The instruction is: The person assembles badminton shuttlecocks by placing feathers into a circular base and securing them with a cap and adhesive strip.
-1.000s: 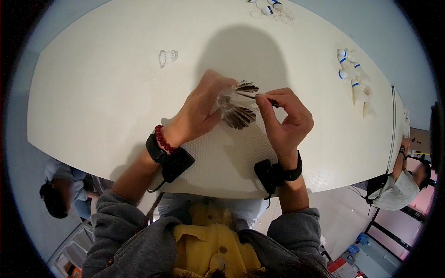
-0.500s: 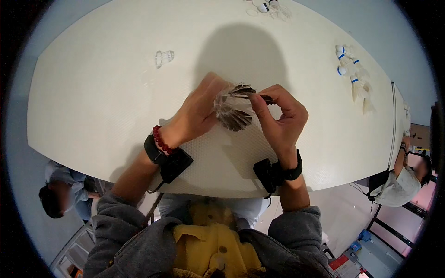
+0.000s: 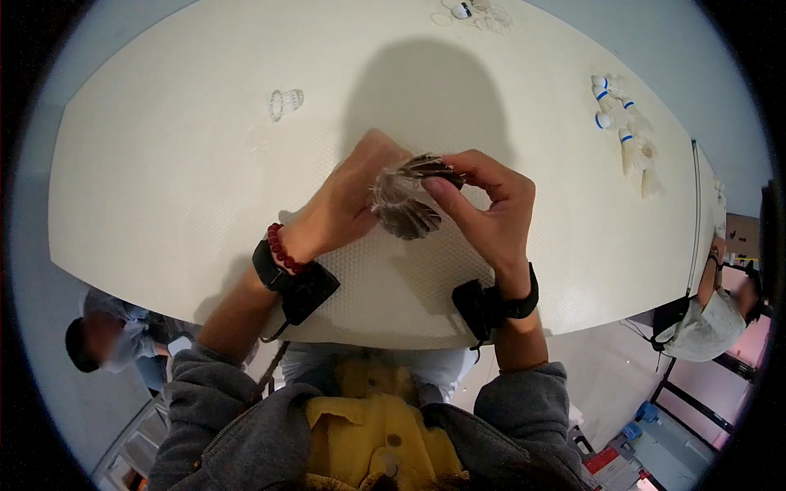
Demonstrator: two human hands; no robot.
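Note:
A shuttlecock (image 3: pixel 407 219) with dark, ragged feathers is held up above the table, its feathered skirt turned to the right. My left hand (image 3: pixel 348 192) wraps around its base end, which the fingers hide. On the other side, my right hand (image 3: pixel 491 204) pinches a dark feather at the skirt's upper edge between thumb and forefinger. A gap separates the upper and lower groups of feathers. Left of the hands and farther off, a clear plastic skirt-shaped piece (image 3: pixel 286 105) lies on the white table (image 3: pixel 188 188).
Several white shuttlecocks with blue bands (image 3: pixel 626 135) lie at the right. More shuttlecock parts (image 3: pixel 483 15) sit at the far edge. One seated person (image 3: pixel 106 340) is at the lower left, another (image 3: pixel 700 323) at the right. Both my wrists carry black strapped devices (image 3: pixel 311 292).
My right hand has moved slightly left, closer to the shuttlecock, and its fingertips now sit deeper among the upper feathers. The shuttlecock has shifted a little left in my left hand.

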